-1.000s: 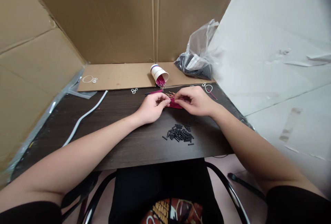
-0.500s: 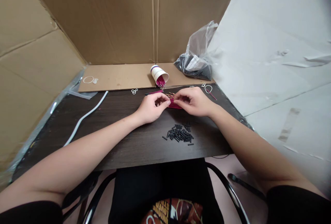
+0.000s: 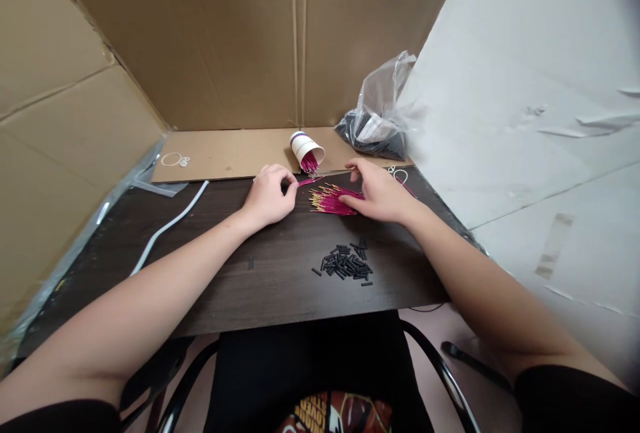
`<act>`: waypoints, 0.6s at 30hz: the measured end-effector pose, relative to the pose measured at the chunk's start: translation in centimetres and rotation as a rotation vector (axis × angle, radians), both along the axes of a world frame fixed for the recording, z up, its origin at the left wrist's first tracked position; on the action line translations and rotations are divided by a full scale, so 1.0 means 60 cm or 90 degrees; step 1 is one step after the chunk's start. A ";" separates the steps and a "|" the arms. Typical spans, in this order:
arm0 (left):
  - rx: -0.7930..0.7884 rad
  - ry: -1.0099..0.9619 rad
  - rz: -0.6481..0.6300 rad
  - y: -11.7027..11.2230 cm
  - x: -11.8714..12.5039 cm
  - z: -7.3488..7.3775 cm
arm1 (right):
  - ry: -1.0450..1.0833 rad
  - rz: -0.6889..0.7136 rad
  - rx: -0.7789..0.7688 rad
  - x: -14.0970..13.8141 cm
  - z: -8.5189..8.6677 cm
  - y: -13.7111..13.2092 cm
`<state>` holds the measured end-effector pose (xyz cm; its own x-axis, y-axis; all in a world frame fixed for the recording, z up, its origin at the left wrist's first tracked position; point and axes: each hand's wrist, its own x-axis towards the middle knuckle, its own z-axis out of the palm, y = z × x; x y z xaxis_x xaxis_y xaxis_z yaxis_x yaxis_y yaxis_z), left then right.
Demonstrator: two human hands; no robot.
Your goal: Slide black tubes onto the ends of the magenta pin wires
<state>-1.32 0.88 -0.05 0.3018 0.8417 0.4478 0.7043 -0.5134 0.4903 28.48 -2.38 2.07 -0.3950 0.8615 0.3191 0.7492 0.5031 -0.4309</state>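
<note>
Toward the far middle of the dark worktop [image 3: 280, 286], a spread of thin magenta rods [image 3: 334, 201] lies flat, gold ends pointing left. Right hand [image 3: 379, 194]: positioned at the right end of the spread, fingers wide of the thumb, which lies over the rods; whether the thumb presses on them cannot be told. Left hand [image 3: 271, 194]: left of the spread, fingers narrow, tips at the left end of a smaller magenta group [image 3: 311, 181]; whether a rod is gripped cannot be told. On the near side of the spread, well apart from both hands: a loose pile of short black tubes [image 3: 346, 263]. On the far side: a paper cup [image 3: 301, 146] tipped over on a cardboard strip [image 3: 215, 156], more magenta rods at its mouth. Far right: a clear plastic bag [image 3: 383, 96] with dark contents.
</note>
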 end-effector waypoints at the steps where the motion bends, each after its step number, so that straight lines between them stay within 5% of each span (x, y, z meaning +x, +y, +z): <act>1: 0.001 0.011 0.003 0.004 -0.002 -0.004 | -0.008 0.003 -0.001 0.000 0.001 0.000; 18: -0.004 0.012 0.017 0.009 -0.004 -0.020 | -0.084 0.004 -0.017 0.011 -0.028 0.025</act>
<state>-1.58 1.44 -1.26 0.2881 0.8523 0.4366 0.7266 -0.4915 0.4800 29.17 -0.86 0.36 -0.4372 0.8666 0.2406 0.7973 0.4972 -0.3422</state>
